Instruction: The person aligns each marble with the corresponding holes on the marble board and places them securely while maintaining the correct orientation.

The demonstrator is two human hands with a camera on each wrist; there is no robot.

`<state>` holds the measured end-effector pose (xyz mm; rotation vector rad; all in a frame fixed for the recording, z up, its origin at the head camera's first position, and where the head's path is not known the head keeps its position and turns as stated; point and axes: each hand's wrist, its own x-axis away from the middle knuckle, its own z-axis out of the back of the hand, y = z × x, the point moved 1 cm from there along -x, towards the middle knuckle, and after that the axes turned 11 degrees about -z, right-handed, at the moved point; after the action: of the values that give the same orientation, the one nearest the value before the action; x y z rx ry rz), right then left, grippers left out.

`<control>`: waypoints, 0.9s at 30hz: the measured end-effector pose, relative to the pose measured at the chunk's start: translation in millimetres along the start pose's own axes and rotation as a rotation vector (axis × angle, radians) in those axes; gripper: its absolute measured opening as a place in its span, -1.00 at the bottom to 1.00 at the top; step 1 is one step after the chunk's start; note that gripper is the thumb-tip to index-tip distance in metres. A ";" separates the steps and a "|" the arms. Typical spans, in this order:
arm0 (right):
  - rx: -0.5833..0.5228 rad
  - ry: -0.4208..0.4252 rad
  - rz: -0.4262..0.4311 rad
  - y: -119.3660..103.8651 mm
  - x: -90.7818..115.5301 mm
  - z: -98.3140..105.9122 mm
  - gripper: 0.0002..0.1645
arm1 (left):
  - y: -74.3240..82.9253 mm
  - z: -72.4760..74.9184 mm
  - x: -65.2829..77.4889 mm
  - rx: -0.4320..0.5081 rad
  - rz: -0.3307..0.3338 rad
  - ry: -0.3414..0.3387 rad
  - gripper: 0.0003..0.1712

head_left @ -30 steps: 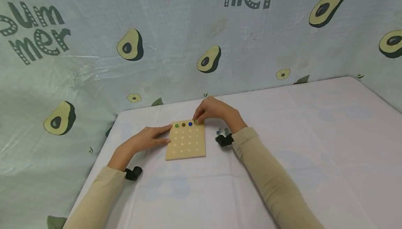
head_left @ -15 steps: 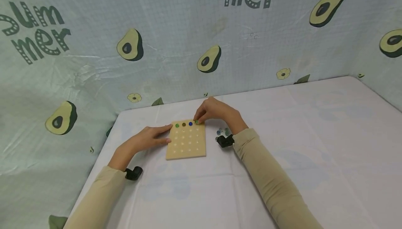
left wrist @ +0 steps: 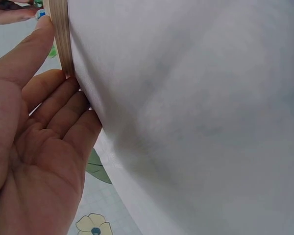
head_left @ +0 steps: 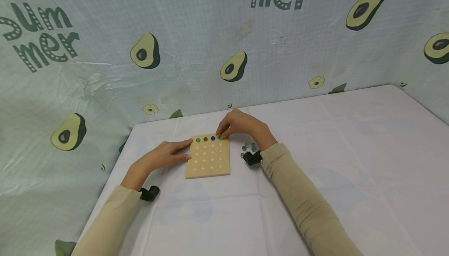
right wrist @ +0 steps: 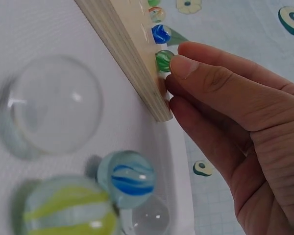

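A square wooden board [head_left: 207, 160] with rows of small hollows lies on the table. In its back row sit a green marble [head_left: 198, 140], a brownish marble [head_left: 205, 139], orange-streaked in the right wrist view, and a blue marble [head_left: 213, 138]. My right hand [head_left: 240, 122] pinches another green marble [right wrist: 164, 60] between thumb and fingertips at the row's right end, against the board. My left hand [head_left: 165, 154] touches the board's left edge with thumb and fingers extended; the left wrist view shows its fingertips against the wooden side [left wrist: 62, 39].
Several loose marbles lie right of the board beneath my right wrist, among them a clear one [right wrist: 56, 105], a blue-streaked one [right wrist: 130, 178] and a yellow-streaked one [right wrist: 68, 210]. A cloth wall [head_left: 196, 84] with avocado prints rises behind the table.
The green marble in my right fingers has shifted very slightly down and right at the back row's end. My left hand and the board stay in place.
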<state>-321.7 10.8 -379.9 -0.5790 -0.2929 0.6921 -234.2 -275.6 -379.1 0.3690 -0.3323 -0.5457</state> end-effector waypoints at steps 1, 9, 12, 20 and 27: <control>0.002 -0.005 -0.003 -0.7 0.1 0.1 -0.78 | -0.5 -0.4 -0.1 -0.003 -0.003 0.001 -0.16; 0.119 -0.013 -0.058 -13.5 18.3 12.6 -0.77 | 0.6 -5.3 -0.6 0.026 -0.005 0.002 -0.15; 0.189 -0.009 -0.044 -12.7 31.9 21.4 -0.74 | 1.7 -4.1 0.4 0.011 -0.011 0.006 -0.15; 0.275 -0.062 -0.063 16.5 65.4 28.1 -0.78 | -0.7 -3.1 1.0 0.018 -0.017 0.018 -0.15; 0.284 -0.033 0.026 33.1 88.2 24.6 -0.79 | -2.1 -2.7 2.0 0.013 -0.016 0.017 -0.14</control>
<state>-284.3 100.6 -373.9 -0.3012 -0.2132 0.7537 -232.4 -277.7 -381.9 0.3890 -0.3173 -0.5561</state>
